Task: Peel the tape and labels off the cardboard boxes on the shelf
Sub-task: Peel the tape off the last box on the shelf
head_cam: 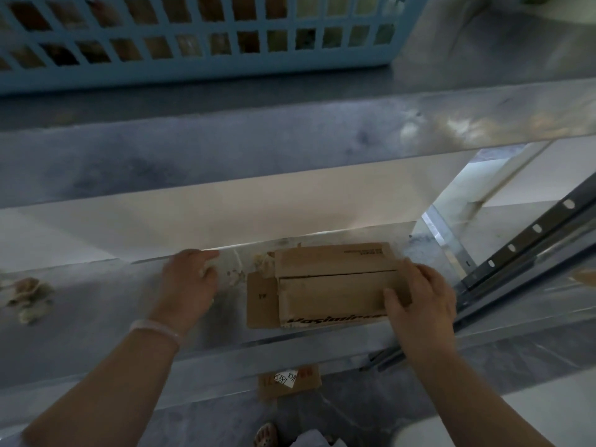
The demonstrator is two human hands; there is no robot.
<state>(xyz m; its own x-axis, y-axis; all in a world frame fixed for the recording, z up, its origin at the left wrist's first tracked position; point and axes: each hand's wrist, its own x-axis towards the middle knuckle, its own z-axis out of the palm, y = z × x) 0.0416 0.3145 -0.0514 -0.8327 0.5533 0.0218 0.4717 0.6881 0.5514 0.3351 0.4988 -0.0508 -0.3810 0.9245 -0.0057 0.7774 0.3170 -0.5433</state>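
A flattened brown cardboard box (pixel 332 282) with black printed lettering lies on the metal shelf (pixel 96 317), right of centre. My right hand (pixel 422 304) grips its right end, thumb on top of the cardboard and fingers curled round the edge. My left hand (pixel 190 282) is to the box's left, apart from it, at the back edge of the shelf; its fingers curl round a small pale crumpled scrap (pixel 206 269), most of it hidden. Pale bits of peeled residue (pixel 258 259) lie by the box's back left corner.
A crumpled pile of peeled tape (pixel 27 298) lies at the shelf's left. A blue plastic basket (pixel 193 37) stands on the shelf above. A slotted upright (pixel 529 233) runs at the right. Below, a cardboard piece with handwritten labels (pixel 288 380) lies on the floor.
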